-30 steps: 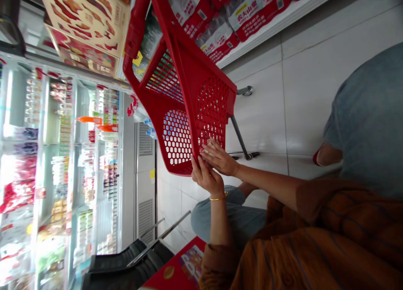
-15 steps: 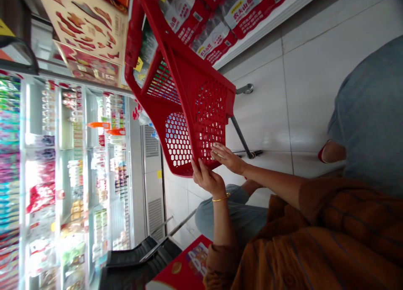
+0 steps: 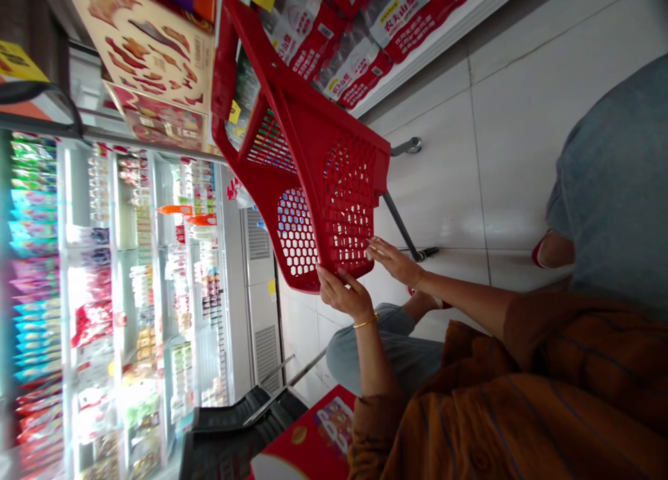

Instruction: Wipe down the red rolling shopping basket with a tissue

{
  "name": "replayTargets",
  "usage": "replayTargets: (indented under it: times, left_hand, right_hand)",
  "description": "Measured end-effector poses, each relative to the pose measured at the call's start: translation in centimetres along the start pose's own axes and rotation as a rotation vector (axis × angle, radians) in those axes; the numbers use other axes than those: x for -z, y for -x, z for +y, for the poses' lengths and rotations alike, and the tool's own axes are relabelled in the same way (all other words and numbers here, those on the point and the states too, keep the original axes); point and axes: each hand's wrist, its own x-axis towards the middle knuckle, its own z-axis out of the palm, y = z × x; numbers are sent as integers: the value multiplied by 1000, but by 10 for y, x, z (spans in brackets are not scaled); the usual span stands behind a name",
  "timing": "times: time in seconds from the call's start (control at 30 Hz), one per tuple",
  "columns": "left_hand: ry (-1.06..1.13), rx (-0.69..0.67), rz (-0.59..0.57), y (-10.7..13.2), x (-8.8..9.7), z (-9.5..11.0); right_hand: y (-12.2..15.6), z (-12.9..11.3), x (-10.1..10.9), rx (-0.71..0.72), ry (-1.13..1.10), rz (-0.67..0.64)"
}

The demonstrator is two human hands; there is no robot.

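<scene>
A red plastic shopping cart (image 3: 300,108) with honeycomb holes in its sides stands in front of me, in a picture turned sideways. My left hand (image 3: 345,296), with a gold bracelet at the wrist, holds the cart's near edge, fingers on one side and thumb on the other. My right hand (image 3: 392,261) is open, its fingers straight and close together. Its fingertips are at the perforated panel near the same corner. Grey metal legs (image 3: 401,226) with casters come out from under the cart.
Shrink-wrapped water bottles (image 3: 360,59) fill a low white shelf beside the cart. Lit cooler shelves (image 3: 120,292) with packaged goods line the left. A patterned carton (image 3: 156,49), a black crate (image 3: 229,431) and a red box (image 3: 307,438) are close by. My jeans (image 3: 616,181) frame the tiled floor.
My right hand has drawn back slightly from the panel toward me. My left hand's fingers have closed more around the edge. The view has shifted slightly; the cart is almost unmoved.
</scene>
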Motion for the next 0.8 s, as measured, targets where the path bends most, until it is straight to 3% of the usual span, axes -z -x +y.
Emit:
replayTargets:
  times: [0.23,0.33,0.47,0.8]
  left_hand:
    - [19,25,16,-3,2,6]
    - [40,43,29,-4,3,9]
    - [65,86,2,-5,4,10]
    - [67,75,32,-6,6,12]
  right_hand:
    - [-71,-51,-3,145,-95,57]
    - [-89,-62,-4,175,-77,55]
    - [-88,-56,-7,170,-47,8]
    - [-50,-27,-11,103,-49,-17]
